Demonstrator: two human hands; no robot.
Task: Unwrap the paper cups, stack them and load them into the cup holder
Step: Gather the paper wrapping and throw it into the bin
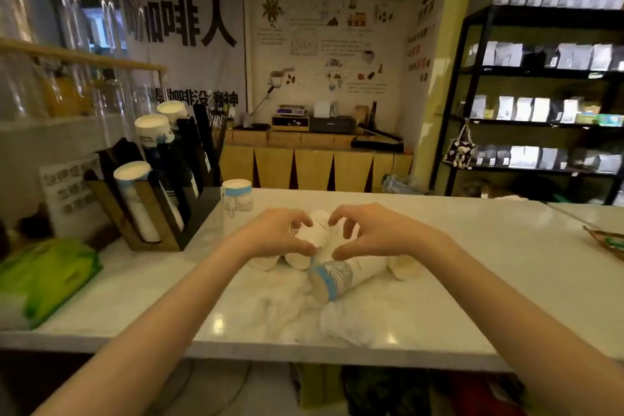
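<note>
My left hand and my right hand both pinch the clear plastic wrap of a sleeve of white paper cups at the middle of the white counter. More white cups lie on their sides just below my hands, and one lies at the right. A wrapped cup sleeve with a blue band lies across them. Crumpled clear wrap is spread in front. The slanted wooden cup holder at the left holds several cup stacks. A small wrapped stack stands beside it.
A green bag lies at the counter's left edge. A sign stands behind the cup holder. A basket edge shows at the far right. Black shelves with bags stand across the room.
</note>
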